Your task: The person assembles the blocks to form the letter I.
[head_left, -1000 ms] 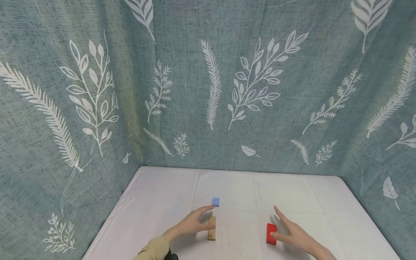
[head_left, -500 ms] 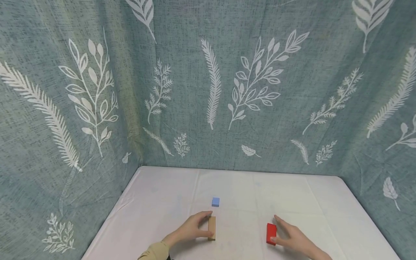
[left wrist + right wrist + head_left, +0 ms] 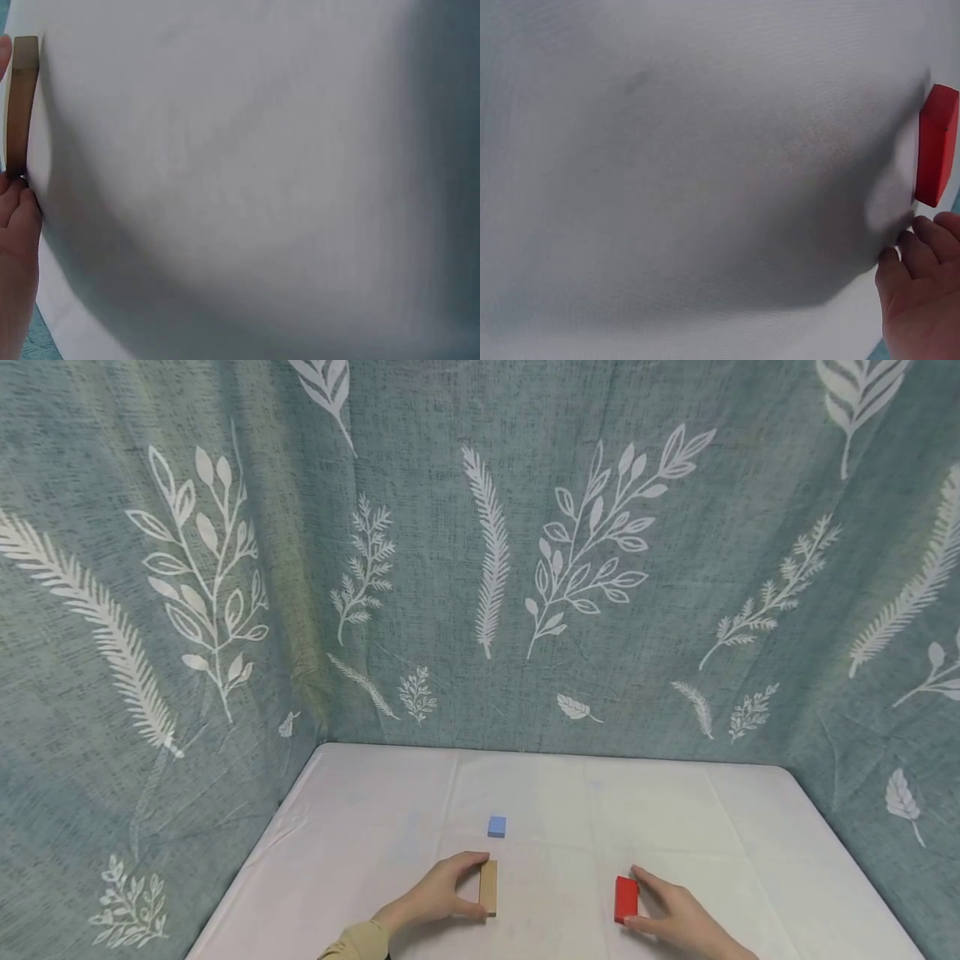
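In the head view my left hand reaches from the left to a narrow wooden block, index finger by its far end, thumb by its near end. The left wrist view shows fingers right at one end of the wooden block; the thumb's tip shows beside the other end. My right hand spans a red block from the right, thumb at its near corner, index finger just past its far corner. In the right wrist view, a small gap separates the fingers from the red block.
A small blue block lies beyond the wooden block. All three blocks are on a white-covered table. A blue-green curtain with white leaf prints surrounds the table's back and sides.
Both hands have lowered around their blocks. Index fingers have drawn back toward the far ends, and thumbs have moved to the near ends. The blocks keep their places.
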The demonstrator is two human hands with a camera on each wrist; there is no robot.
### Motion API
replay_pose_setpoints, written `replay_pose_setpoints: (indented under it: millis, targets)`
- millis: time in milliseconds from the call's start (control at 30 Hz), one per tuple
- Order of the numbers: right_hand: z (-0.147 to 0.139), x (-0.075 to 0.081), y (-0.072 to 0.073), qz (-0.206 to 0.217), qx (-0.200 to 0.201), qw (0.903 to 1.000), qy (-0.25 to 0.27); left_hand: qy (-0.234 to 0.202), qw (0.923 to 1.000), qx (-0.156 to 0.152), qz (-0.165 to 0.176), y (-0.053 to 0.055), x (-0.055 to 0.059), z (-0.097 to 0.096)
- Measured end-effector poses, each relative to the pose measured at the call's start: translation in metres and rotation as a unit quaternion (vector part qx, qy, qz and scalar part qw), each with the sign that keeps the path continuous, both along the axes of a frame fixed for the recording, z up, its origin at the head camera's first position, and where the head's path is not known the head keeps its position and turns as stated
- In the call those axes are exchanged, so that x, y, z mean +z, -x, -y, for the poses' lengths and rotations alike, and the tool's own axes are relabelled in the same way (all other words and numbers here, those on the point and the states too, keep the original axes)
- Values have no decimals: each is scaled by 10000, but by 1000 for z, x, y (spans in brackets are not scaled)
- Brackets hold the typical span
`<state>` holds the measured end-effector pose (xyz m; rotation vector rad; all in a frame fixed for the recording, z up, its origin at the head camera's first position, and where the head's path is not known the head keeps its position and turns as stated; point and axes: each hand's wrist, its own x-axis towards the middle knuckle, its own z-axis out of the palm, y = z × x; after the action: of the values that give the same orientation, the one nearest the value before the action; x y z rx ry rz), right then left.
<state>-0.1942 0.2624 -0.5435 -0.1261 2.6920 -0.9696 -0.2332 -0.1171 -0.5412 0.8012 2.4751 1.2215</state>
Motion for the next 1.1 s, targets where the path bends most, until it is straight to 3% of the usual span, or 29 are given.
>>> replay_pose_setpoints:
  millis: [533, 867, 1100]
  targets:
    - [-3, -6, -1, -444, 60, 9988, -198, 242, 9986, -214, -411, 2, 5, 5]
    - [-5, -7, -1, -470, 30, 9987, -184, -17, 9993, -258, -286, 3, 1, 4]
    - [-4, -5, 2, -512, -41, 9987, 8, 27, 9996, -192, -188, 6, 0, 4]
